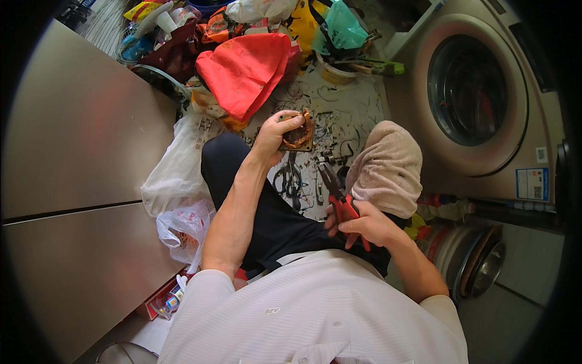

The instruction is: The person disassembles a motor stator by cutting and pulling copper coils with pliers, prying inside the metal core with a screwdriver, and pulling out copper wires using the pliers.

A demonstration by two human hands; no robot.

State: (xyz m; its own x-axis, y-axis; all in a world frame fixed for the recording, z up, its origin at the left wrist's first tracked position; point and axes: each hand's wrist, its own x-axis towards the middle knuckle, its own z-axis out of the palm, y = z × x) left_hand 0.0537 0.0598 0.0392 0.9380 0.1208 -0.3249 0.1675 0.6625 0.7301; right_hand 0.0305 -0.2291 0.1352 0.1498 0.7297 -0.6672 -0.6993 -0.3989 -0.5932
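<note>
My left hand point(271, 136) is closed around the edge of a motor stator point(301, 141), a squarish metal frame with a ring of copper windings. It is held above the floor beyond my left knee. In my right hand point(371, 225) is a pair of pliers point(344, 208) with red handles and dark jaws pointing forward, away from me. The pliers are apart from the stator. Whether their jaws are fully closed I cannot tell. Black-handled scissors point(292, 181) lie on the floor between my legs, with a small slim tool point(319, 192) beside them.
Wire bits and small scraps point(339, 130) litter the floor ahead. A red cloth bag point(245, 73) lies among piled bags. A washing machine point(418, 103) stands right, and a metal-fronted cabinet point(91, 133) left. A beige towel point(388, 167) covers my right knee. Stacked basins point(451, 255) sit lower right.
</note>
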